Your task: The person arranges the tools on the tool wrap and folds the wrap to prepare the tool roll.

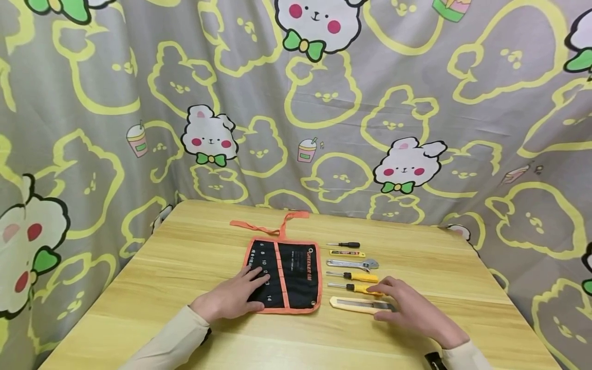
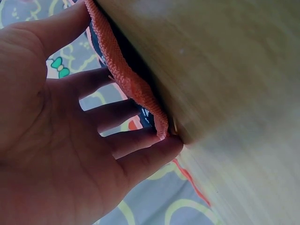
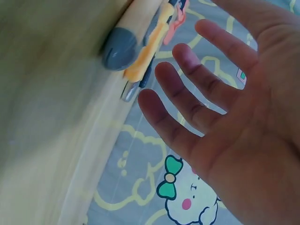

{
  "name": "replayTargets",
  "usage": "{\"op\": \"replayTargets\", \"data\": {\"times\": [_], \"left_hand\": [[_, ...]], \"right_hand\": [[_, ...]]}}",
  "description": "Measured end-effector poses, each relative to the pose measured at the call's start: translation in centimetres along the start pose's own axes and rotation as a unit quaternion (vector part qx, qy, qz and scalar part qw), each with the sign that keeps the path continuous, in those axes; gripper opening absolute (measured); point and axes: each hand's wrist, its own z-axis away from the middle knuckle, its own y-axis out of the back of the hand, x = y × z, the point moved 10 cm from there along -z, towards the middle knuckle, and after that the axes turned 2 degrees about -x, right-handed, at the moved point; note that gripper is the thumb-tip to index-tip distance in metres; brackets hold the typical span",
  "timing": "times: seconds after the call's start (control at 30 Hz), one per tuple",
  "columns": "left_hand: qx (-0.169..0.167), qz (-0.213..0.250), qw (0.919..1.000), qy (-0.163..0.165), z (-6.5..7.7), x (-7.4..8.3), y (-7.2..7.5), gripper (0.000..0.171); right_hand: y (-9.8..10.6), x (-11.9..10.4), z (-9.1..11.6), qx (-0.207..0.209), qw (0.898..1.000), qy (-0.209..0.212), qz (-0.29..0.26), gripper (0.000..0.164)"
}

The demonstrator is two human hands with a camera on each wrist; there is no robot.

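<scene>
A black tool pouch [image 1: 300,277] with orange edging and printed size numbers lies flat on the table. My left hand [image 1: 233,295] rests on its left part, fingers spread; in the left wrist view the fingers reach over the orange edging [image 2: 126,77]. On the right, my right hand [image 1: 407,308] hovers over the grey end of a yellow utility knife [image 1: 353,304], holding nothing. Its fingertips overlap the handle of a yellow screwdriver [image 1: 358,289]. The right wrist view has the fingers extended and apart, beside the knife's grey end [image 3: 119,49].
Beyond that screwdriver lie a second yellow one [image 1: 363,277], an adjustable wrench [image 1: 351,264], a slim yellow item [image 1: 347,253] and a black-handled screwdriver [image 1: 350,245], in a column. Orange ties [image 1: 282,226] trail from the pouch's far edge. A patterned curtain [image 1: 259,180] hangs behind the wooden table [image 1: 185,246].
</scene>
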Motion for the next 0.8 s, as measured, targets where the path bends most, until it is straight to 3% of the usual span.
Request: {"op": "replayTargets", "data": {"times": [0.27,0.57,0.8], "left_hand": [[-0.002,-0.001,1.0000,0.000,0.0,0.0,0.0,0.070],[-0.005,0.000,1.0000,0.005,0.0,-0.1,-0.1,0.069],[-0.002,-0.004,1.0000,0.000,0.1,0.0,0.1,0.072]], "right_hand": [[-0.8,0.3,0.0,0.003,0.999,0.045,0.012,0.046],[-1.8,0.7,-0.2,-0.019,0.999,0.039,0.002,0.043],[-1.8,0.1,-0.2,-0.014,0.998,0.051,0.028,0.039]]}}
